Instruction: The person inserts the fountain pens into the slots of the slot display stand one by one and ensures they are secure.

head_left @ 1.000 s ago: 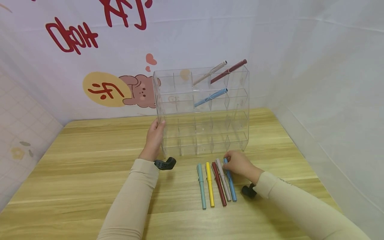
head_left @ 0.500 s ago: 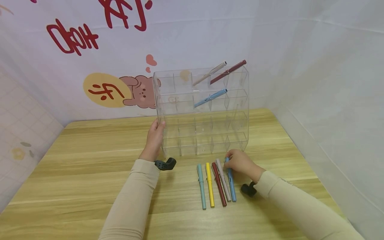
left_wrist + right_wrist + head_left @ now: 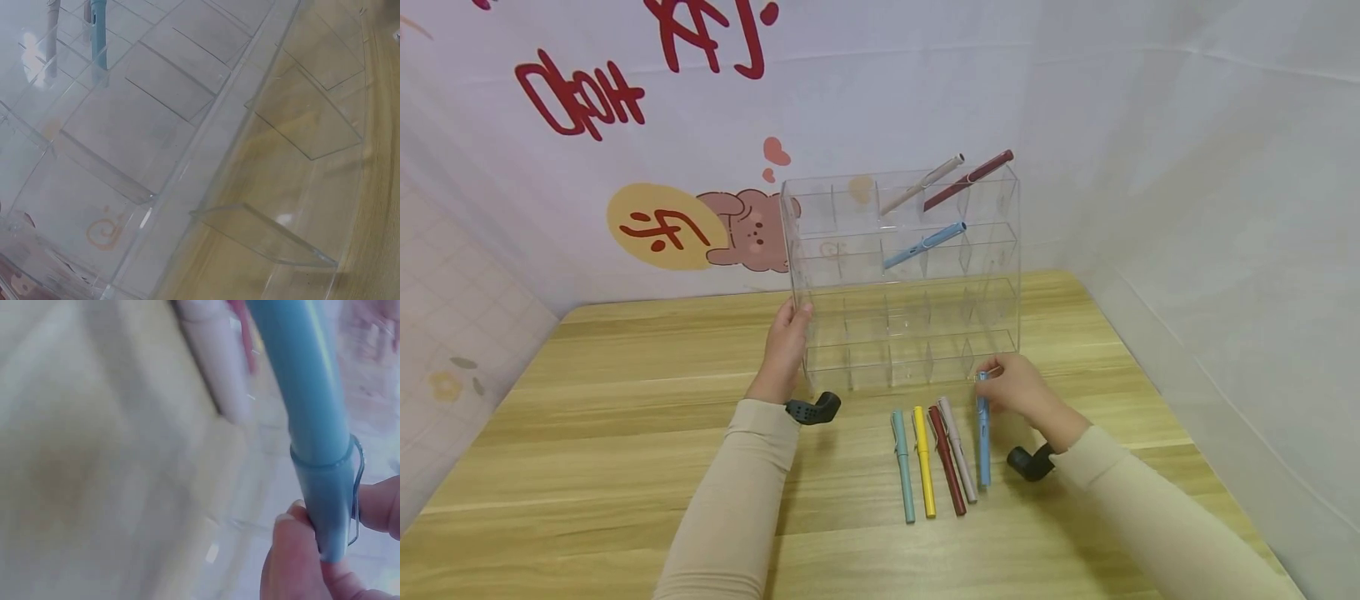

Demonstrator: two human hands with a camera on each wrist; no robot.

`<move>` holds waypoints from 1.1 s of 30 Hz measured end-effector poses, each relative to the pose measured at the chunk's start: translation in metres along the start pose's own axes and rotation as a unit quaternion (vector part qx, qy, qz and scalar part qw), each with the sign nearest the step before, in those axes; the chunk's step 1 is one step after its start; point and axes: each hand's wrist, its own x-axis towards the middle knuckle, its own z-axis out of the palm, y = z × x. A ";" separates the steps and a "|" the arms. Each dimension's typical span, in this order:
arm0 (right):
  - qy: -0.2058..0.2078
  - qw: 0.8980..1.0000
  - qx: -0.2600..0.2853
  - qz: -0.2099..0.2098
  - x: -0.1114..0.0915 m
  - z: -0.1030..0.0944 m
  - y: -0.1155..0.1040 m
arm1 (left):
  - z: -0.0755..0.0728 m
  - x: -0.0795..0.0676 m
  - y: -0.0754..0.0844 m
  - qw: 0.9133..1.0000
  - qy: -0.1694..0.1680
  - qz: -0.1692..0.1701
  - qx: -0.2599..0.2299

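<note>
My right hand [image 3: 1017, 386] pinches a blue pen [image 3: 983, 433] by its clip end, near the front right corner of a clear compartmented rack [image 3: 906, 358]. In the right wrist view the blue pen [image 3: 315, 419] runs between thumb and fingertips, its metal clip beside them. My left hand [image 3: 784, 350] grips the rack's left side. Left of the held pen, a teal pen [image 3: 904, 467], a yellow pen [image 3: 925, 462], a dark red pen [image 3: 947, 461] and a pale lilac pen [image 3: 958, 450] lie side by side on the table.
Tilted in the rack's top row are a beige pen [image 3: 922, 185] and a dark red pen [image 3: 968, 181]. Another blue pen [image 3: 925, 245] leans in the second row. A printed cloth [image 3: 910, 92] hangs behind the wooden table [image 3: 647, 400], and a white cloth [image 3: 1210, 208] is at the right.
My right hand has lifted the blue pen off the table and moved it away from the lilac pen, slightly right and toward the rack. The left hand stays on the rack.
</note>
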 end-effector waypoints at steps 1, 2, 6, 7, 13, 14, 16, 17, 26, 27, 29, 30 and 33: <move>0.002 1.000 0.006 -0.004 0.000 -0.003 -0.001 | 0.000 0.000 0.000 1.000 -0.001 0.001 -0.001; 0.005 1.000 0.015 -0.007 -0.001 -0.006 -0.003 | 0.000 0.000 0.000 1.000 -0.001 0.001 -0.002; 0.022 0.998 0.042 -0.028 -0.004 -0.019 -0.010 | 0.000 -0.001 0.000 1.000 -0.002 -0.001 0.001; 0.027 0.998 0.047 -0.032 -0.005 -0.022 -0.012 | 0.000 -0.001 0.000 1.000 -0.001 -0.001 0.001; 0.061 0.995 0.069 -0.042 -0.008 -0.038 -0.023 | 0.000 0.000 -0.001 1.000 0.003 0.005 -0.003; 0.065 0.994 0.074 -0.043 -0.009 -0.040 -0.025 | 0.000 -0.001 -0.001 1.000 0.003 0.006 -0.004; 0.075 0.992 0.085 -0.046 -0.010 -0.044 -0.029 | 0.000 -0.001 -0.001 1.000 0.003 0.009 -0.004; 0.080 0.991 0.094 -0.048 -0.010 -0.046 -0.030 | 0.000 -0.001 -0.001 1.000 0.003 0.009 -0.003; 0.127 0.972 0.183 -0.071 -0.009 -0.067 -0.051 | 0.001 -0.002 0.000 1.000 0.000 0.006 -0.008; 0.135 0.969 0.195 -0.069 -0.009 -0.069 -0.054 | 0.001 -0.002 0.001 1.000 0.000 0.007 -0.010; 0.152 0.959 0.229 -0.069 -0.009 -0.073 -0.060 | 0.001 -0.002 0.001 1.000 0.000 0.009 -0.013; 0.161 0.953 0.248 -0.070 -0.009 -0.075 -0.063 | 0.001 -0.002 0.001 1.000 0.001 0.010 -0.013; 0.191 0.931 0.301 -0.078 -0.007 -0.078 -0.071 | 0.001 -0.002 0.000 1.000 0.000 0.013 -0.014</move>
